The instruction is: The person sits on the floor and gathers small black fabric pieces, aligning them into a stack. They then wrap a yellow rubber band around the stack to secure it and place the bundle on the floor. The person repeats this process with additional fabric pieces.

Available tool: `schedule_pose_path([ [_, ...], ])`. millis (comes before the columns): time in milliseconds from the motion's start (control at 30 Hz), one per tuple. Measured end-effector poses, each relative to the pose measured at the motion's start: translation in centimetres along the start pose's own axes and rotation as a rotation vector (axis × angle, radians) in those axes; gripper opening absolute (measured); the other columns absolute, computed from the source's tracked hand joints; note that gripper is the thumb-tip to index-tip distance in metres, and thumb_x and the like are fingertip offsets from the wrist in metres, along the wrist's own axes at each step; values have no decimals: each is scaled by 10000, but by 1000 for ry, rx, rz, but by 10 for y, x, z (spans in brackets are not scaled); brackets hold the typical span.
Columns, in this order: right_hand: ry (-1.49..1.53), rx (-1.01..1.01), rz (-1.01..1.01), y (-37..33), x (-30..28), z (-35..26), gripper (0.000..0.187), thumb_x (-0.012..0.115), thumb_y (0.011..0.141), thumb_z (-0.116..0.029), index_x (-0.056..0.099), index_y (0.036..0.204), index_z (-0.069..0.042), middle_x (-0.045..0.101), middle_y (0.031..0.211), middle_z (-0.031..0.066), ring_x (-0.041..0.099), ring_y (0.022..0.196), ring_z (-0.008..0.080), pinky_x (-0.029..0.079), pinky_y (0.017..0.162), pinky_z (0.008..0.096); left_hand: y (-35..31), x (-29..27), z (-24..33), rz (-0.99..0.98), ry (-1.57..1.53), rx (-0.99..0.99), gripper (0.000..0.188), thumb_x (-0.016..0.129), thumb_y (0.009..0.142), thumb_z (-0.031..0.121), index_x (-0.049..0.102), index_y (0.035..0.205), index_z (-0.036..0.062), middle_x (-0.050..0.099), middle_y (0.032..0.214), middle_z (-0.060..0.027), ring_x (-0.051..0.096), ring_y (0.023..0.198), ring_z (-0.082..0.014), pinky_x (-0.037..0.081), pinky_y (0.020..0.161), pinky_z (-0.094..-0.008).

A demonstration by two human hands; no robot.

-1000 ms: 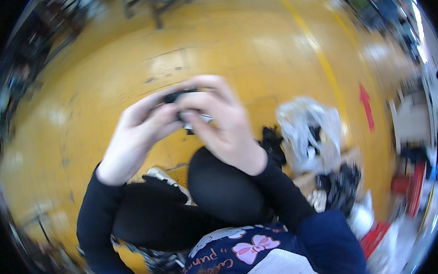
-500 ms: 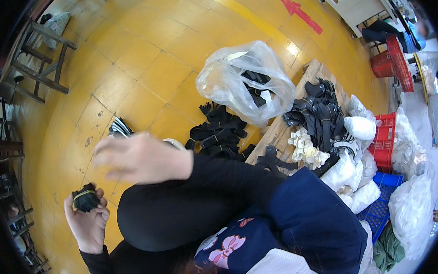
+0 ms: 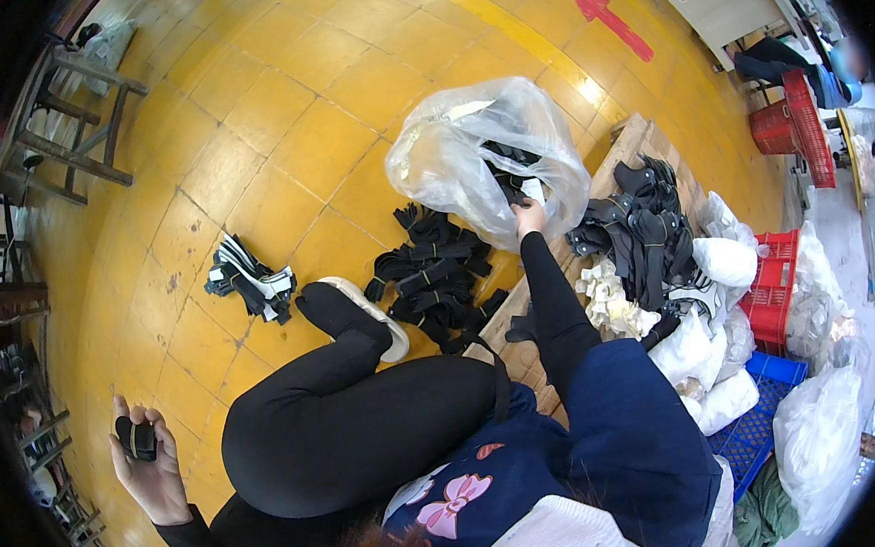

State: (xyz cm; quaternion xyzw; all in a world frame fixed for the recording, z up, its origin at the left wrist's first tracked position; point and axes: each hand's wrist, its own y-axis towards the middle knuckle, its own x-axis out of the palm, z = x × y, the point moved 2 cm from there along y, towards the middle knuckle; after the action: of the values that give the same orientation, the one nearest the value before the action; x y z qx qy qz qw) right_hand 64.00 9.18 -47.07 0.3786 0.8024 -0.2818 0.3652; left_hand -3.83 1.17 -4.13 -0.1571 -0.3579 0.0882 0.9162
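At the far left, my left hand is closed around a small black bundle of rolled straps with a pale band round it. My right arm stretches forward, and my right hand is at the mouth of a clear plastic bag. Black straps and a white tag show inside the bag, close to the right fingers. Those fingers are partly hidden, so their grip does not show. A pile of banded black strap bundles lies on the floor beside the bag.
Black-and-white strap bundles lie left of my foot. A wooden pallet carries more black straps and cream pieces. Red and blue crates stand right, among white plastic bags. A person sits at upper right.
My right hand has swung from near my left hand across to the plastic bag. My left hand, still holding the black bundle, has shifted slightly left and down.
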Motion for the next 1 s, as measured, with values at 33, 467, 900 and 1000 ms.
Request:
schedule_pose_path([
  [33,-4,-75,22,0,7,4,401,776,718,-263,683,1019,-14,697,1006,202,658,967,360,503,876,420,-1,1,-1,34,31,7,506,519,1003,243,354,1437,43,515,1148,-124,527,1138,-259,506,1015,-366],
  [467,-48,53,109,-12,17,-12,287,735,766,-223,732,980,-32,709,948,205,675,903,360,518,817,442,-4,2,-1,120,0,41,434,505,1008,198,410,1387,10,541,1137,-147,566,1134,-265,500,1036,-359],
  [900,-91,-91,-14,11,38,-23,264,762,740,-154,697,978,-60,660,967,165,630,934,343,500,863,404,-3,3,-2,123,-12,10,408,529,994,191,459,1347,-1,562,1139,-157,567,1136,-268,497,1035,-363],
  [1000,-15,-111,-32,9,39,-27,249,752,741,-165,697,960,-60,670,974,156,635,948,335,500,863,406,-2,6,-4,106,12,1,411,532,995,195,457,1347,-3,565,1134,-153,574,1124,-266,502,1027,-353],
])
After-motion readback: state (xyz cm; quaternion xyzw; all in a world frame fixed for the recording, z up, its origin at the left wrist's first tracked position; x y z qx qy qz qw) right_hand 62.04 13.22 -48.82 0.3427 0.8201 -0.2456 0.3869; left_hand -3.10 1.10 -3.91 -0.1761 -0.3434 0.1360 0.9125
